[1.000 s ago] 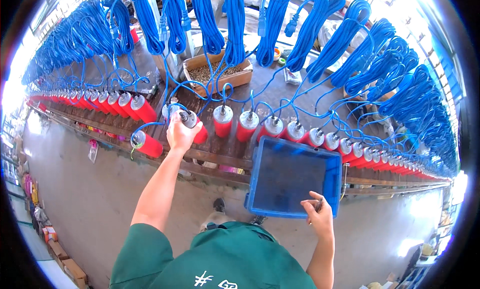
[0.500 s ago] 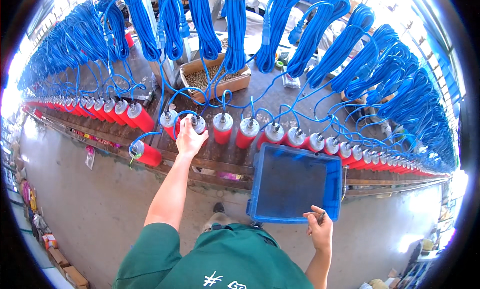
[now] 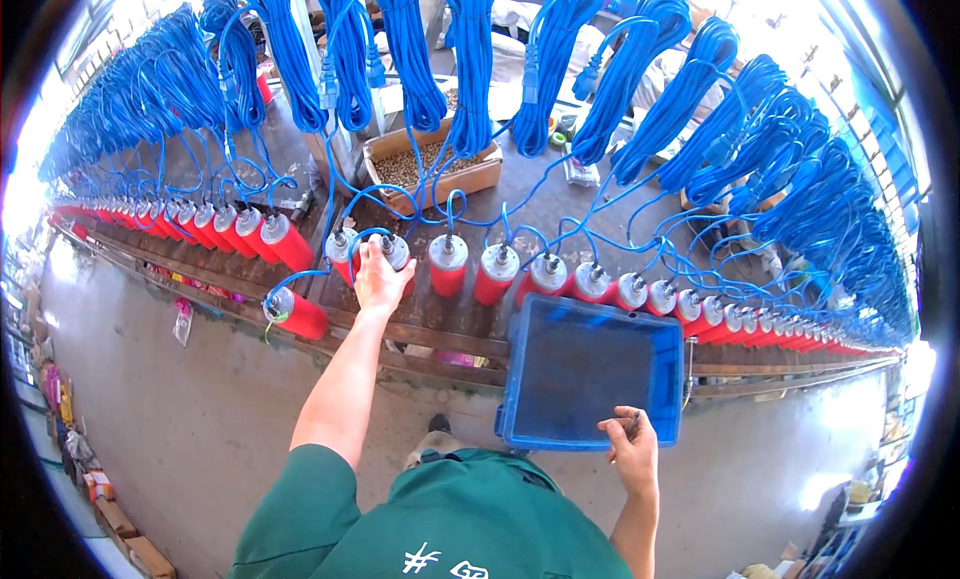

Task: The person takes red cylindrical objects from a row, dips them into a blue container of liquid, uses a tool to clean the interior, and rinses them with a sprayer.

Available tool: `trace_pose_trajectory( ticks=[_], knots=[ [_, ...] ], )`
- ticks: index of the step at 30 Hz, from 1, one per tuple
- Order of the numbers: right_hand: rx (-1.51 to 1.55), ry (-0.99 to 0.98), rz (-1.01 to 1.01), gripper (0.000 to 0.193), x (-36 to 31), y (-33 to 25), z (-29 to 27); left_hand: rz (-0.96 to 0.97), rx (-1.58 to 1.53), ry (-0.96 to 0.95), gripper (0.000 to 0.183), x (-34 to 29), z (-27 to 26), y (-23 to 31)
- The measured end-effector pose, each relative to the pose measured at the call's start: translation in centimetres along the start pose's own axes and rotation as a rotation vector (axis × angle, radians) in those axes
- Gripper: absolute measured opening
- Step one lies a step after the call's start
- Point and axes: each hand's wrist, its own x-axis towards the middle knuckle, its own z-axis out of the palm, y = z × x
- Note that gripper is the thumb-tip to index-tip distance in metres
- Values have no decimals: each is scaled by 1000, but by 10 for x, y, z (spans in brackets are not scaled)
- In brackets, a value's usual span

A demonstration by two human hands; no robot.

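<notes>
My left hand has its fingers curled round the grey metal top of a red cylinder, which stands upright in a row with a blue cable at its top. Just left of it is another red cylinder. One more cylinder leans or lies at the bench's front edge. My right hand is at the near right corner of a blue plastic crate, pinching a small dark piece whose kind I cannot make out. The crate's inside looks dark.
Blue cable coils hang above the dark bench, their cables running to the long curved row of cylinders. An open cardboard box of small brass-coloured parts sits behind the row. Grey floor lies in front.
My right hand has moved slightly left and up, over the crate's near corner. The left hand stays on the same cylinder. The whole view has shifted a little.
</notes>
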Motion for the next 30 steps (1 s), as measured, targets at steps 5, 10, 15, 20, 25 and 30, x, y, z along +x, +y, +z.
trace_pose_trajectory(
  ticks=[5,10,15,20,25,30],
  knots=[
    [-54,36,-45,16,10,20,-15,281,-135,338,95,-35,8,-9],
    [-25,6,35,20,11,22,-28,161,-490,-41,73,-86,18,33],
    [69,-22,62,23,4,-1,-31,235,-249,15,112,-30,46,72],
    [182,-37,92,23,-7,0,-47,135,-76,-145,95,-9,42,83],
    [160,13,153,20,-13,30,-68,256,-134,53,82,-53,41,65],
    [129,-45,192,22,-13,20,-76,135,-411,11,63,-108,-7,68]
  ],
)
